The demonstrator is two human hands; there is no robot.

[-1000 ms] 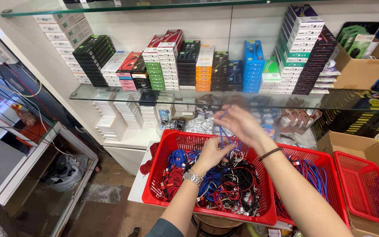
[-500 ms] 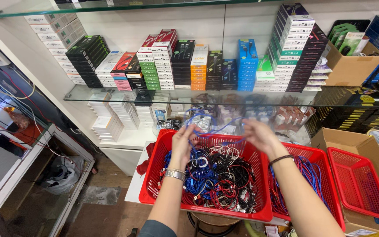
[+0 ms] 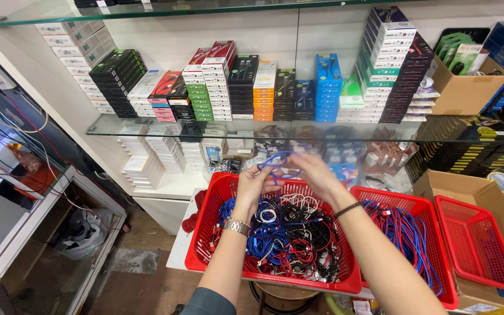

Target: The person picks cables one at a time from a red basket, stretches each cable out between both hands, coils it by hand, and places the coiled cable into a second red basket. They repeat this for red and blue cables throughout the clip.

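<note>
My left hand (image 3: 253, 184) and my right hand (image 3: 316, 176) are raised over the far rim of a red plastic basket (image 3: 205, 248). Between them they hold a blue cable (image 3: 277, 167) bent into a loop, each hand pinching one side of it. A metal watch sits on my left wrist and a dark band on my right. Below the hands the basket is full of coiled cables (image 3: 290, 242) in blue, black, red and white.
A second red basket (image 3: 435, 214) to the right holds loose red and blue cables (image 3: 400, 230). A third red basket (image 3: 476, 242) sits in a cardboard box (image 3: 447, 184). Glass shelves (image 3: 147, 131) with stacked product boxes stand behind. A glass counter (image 3: 42, 233) is at left.
My hands went from close together to apart over the basket, then came together again higher up with the blue cable looped between them. The camera view shifted slightly.
</note>
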